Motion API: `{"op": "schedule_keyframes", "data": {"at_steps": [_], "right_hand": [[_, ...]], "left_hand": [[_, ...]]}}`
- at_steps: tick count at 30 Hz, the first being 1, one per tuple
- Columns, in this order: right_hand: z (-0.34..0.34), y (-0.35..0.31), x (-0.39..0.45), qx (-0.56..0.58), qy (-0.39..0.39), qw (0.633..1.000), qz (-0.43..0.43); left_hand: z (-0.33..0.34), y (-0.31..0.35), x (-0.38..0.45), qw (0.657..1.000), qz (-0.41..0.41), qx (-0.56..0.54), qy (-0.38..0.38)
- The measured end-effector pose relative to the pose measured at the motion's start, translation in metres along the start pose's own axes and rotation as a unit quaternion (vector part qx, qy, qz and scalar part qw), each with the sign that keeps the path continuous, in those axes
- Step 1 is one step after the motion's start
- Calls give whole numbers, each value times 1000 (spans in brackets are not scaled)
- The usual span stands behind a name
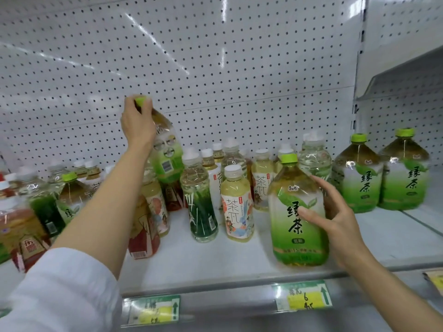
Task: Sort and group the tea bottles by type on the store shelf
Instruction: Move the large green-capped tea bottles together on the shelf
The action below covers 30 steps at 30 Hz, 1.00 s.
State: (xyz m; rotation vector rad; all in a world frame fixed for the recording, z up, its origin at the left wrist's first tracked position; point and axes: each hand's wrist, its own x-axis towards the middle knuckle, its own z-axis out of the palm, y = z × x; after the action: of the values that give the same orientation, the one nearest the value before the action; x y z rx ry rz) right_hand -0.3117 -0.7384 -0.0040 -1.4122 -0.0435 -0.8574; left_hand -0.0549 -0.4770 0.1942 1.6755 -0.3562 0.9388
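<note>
Retail shop aisle, drinks section.

Marked as such by a white metal shelf (215,257) backed with a white pegboard panel (215,56), stocked with many sealed tea bottles: large green tea bottles (357,178) with lime caps standing at the right, smaller white-capped illustrated tea bottles (237,207) crowded in the middle, red-labelled ones (24,236) at the left. Confirmed by green-and-yellow price tags (303,295) clipped into the front rail, one bearing handwritten figures. Another shelf bay (395,75) adjoining at the right.
</note>
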Motion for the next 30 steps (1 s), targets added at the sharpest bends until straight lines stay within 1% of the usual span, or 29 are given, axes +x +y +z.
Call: {"op": "schedule_keyframes", "data": {"at_steps": [4,7,9,12,16,19,23,26,30], "right_hand": [[-15,-7,2,24,1,1000,-1],[-31,-15,5,21,1,1000,0],[-45,-23,7,22,-8,1000,1],[-70,-31,11,-9,-6,1000,2],[-108,-35,16,12,0,1000,12],[-139,-38,16,24,3,1000,10],[-177,-45,16,37,3,999,12],[-202,-48,15,53,11,998,18],[-228,-52,14,71,19,997,22]], "left_hand": [[-24,53,3,996,78,-27,33],[-35,92,-5,993,102,-22,50],[-37,116,-12,994,97,-34,41],[-30,139,-28,996,59,-58,-16],[10,148,-82,990,1,-85,-109],[49,146,-135,987,-7,-33,-159],[93,159,-199,987,-33,-3,-159],[125,169,-239,988,-8,30,-153],[161,177,-266,988,-5,40,-149]]}}
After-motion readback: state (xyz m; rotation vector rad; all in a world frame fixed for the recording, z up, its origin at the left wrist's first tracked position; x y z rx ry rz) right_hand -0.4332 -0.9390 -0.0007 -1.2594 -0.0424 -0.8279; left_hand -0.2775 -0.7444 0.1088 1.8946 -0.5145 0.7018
